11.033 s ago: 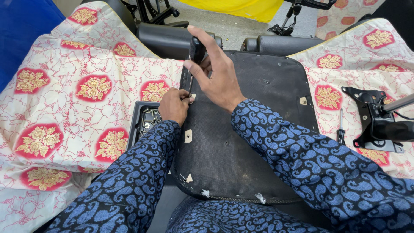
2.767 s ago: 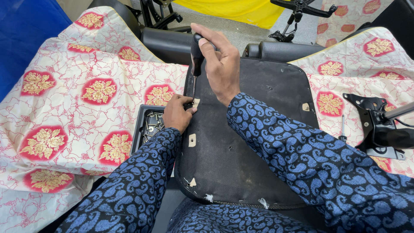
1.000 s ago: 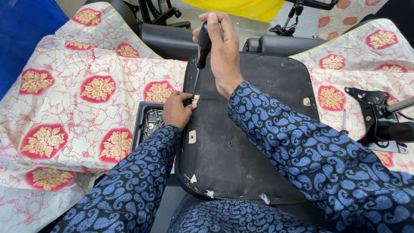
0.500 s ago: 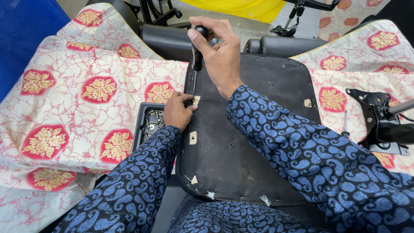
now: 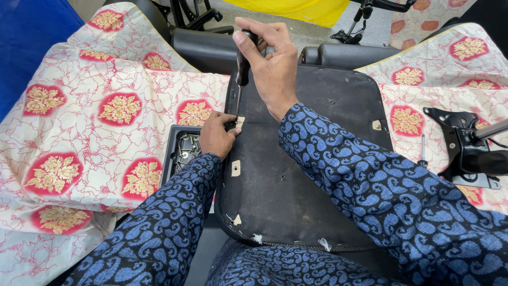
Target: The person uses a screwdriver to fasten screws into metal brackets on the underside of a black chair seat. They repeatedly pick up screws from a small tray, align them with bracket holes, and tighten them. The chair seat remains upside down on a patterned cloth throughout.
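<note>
Screwdriver (image 5: 242, 69) is gripped upright by the right hand (image 5: 272, 63), its tip at the seat panel's (image 5: 312, 175) left edge, steadied there by the pinching left hand (image 5: 217, 135); downward pressure while turning is judged necessary.

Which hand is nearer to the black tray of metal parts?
Left. The left hand rests just right of the black tray; the right hand is up and away from it, gripping a screwdriver.

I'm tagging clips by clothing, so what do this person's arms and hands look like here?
Both arms wear long sleeves of dark navy fabric covered in a lighter blue paisley print, reaching to the wrists. The left hand and right hand are bare: no gloves, and no rings or watch show. The same print shows at the lap.
</note>
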